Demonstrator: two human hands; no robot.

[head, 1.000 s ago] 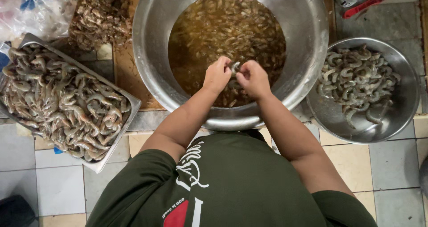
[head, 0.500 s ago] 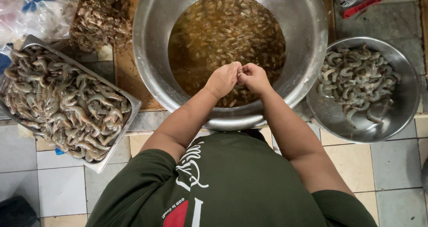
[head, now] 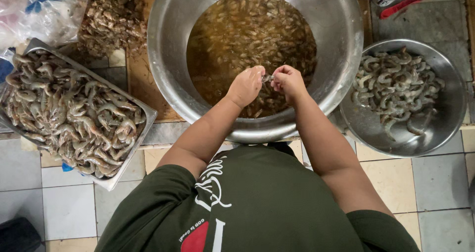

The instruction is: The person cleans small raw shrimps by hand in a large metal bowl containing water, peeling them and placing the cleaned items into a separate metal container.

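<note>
Both of my hands meet over a large steel basin (head: 173, 39) of brown water with many shrimp shells in it. My left hand (head: 246, 86) and my right hand (head: 288, 82) pinch one small grey shrimp (head: 267, 78) between their fingertips, just above the water. A rectangular metal tray (head: 129, 160) piled with whole shrimp lies on the floor to my left. On my right stands a round steel bowl (head: 448, 118) with peeled pale shrimp.
A heap of brown shrimp shells (head: 111, 19) lies beyond the tray, beside a plastic bag (head: 34, 12). A red tool (head: 405, 2) and a can sit at the top right. The floor is tiled.
My hands have stayed together over the basin; the fingers shifted slightly around the shrimp and both hands drifted a little toward me.
</note>
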